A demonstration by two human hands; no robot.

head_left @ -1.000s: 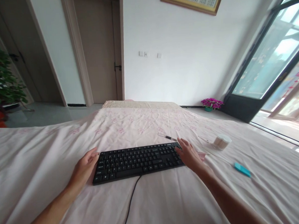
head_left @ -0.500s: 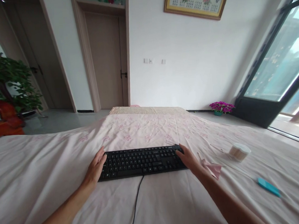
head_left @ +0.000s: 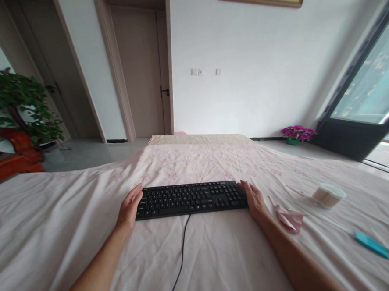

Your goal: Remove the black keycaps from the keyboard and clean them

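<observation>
Floral cloth (head_left: 221, 258) lies rumpled. I remotely record: left hand (head_left: 129, 207), fingers extended; black keyboard (head_left: 191, 199) between both hands' fingers, presumably light, stiff, best held by its short ends; right hand (head_left: 255, 200), fingers likewise extended. Whether either clamps, I cannot tell.

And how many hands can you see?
2: the left hand at the left end of the black computer keyboard, and the right hand at its right end.

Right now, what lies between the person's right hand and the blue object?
In the head view, a crumpled pink scrap lies between the right hand and the blue object; a thin pale line there is too unclear to identify.
</observation>
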